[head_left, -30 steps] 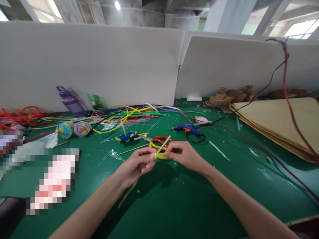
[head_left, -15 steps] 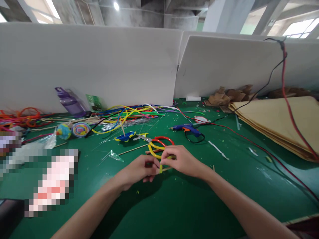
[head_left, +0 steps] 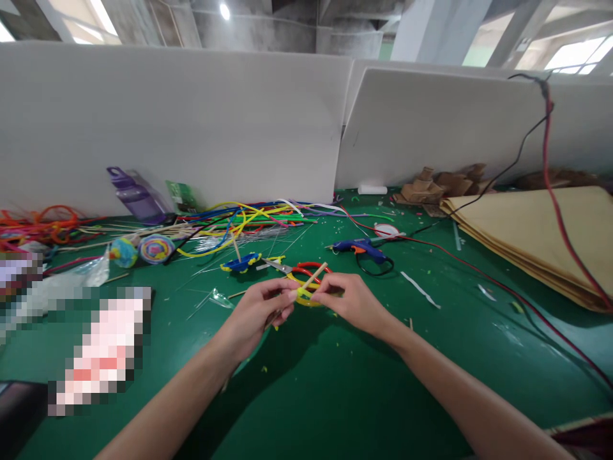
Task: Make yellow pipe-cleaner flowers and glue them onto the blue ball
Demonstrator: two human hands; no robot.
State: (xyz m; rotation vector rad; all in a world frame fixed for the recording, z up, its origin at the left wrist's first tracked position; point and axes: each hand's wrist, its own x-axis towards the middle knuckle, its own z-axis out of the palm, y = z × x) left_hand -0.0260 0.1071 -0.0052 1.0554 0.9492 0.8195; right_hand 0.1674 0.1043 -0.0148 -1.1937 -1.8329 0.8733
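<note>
Your wooden stick (head_left: 316,276) is swinging up from its flatter lie half a second ago, and now it's slanting away from you above the green table (head_left: 306,396), before the scissors (head_left: 280,265)! Your left hand (head_left: 258,310) is gripping it at the yellow strip (head_left: 302,292), while your right hand (head_left: 347,297) is pinching that strip between thumb and finger.

in my left hand (head_left: 258,313): thin wooden stick (head_left: 317,275), one, yellow strip (head_left: 302,293) against it. my right hand (head_left: 352,301): pinching same strip. beyond, on green table (head_left: 354,396): scissors (head_left: 287,269); blue glue gun (head_left: 361,246); purple bottle (head_left: 140,200), tilted.
</note>
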